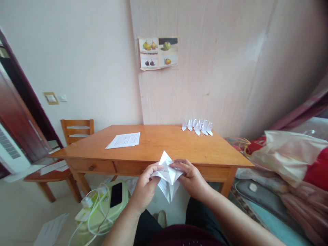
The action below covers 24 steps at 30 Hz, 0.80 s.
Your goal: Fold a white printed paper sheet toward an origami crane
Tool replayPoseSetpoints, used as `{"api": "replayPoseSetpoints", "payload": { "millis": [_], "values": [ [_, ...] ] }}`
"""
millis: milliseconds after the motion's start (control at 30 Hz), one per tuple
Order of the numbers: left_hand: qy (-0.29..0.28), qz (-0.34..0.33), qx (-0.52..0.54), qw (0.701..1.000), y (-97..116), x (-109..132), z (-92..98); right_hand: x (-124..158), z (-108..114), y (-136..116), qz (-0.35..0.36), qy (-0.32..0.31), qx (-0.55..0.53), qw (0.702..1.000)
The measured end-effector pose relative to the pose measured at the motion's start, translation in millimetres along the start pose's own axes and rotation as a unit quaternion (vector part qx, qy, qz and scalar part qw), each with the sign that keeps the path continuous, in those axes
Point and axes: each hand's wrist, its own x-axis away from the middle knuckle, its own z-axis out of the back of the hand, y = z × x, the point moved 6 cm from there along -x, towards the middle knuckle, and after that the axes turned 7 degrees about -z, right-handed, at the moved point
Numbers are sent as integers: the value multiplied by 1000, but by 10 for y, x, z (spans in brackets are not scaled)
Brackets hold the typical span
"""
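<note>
A folded paper piece [167, 174], white with printed text, is held up in front of the table's near edge. It has a point at the top, flaps spread to both sides and two narrow points hanging below. My left hand [147, 184] pinches its left side, thumb and fingers closed on the paper. My right hand [191, 177] grips the right side in the same way, fingers lying over the upper flap. Part of the paper is hidden behind the fingers of both hands.
On the wooden table [153, 147] lie a stack of printed sheets [124, 140] at left and several small folded paper figures [197, 126] at the back right. A green box [120, 205] with a phone [116, 194] and white cables stands below left. Bags [287, 157] are piled at right.
</note>
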Motion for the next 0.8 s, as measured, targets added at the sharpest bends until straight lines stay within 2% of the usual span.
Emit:
{"api": "replayPoseSetpoints", "payload": {
  "millis": [200,400,567,700,800],
  "values": [
    [-10,-12,-12,1000,51,-58,-114,28,89,-5,2,-18,-2,1000],
    [-27,-29,-40,998,76,-108,-163,64,165,19,-24,-19,15,999],
    [-38,-14,-38,998,94,-108,-207,54,221,-29,-36,-23,31,999],
    [-38,21,-23,999,64,-95,-233,47,193,52,-108,-54,-8,993],
    [-41,30,-8,999,55,-92,-255,55,155,184,-176,-51,-68,981]
  ]
}}
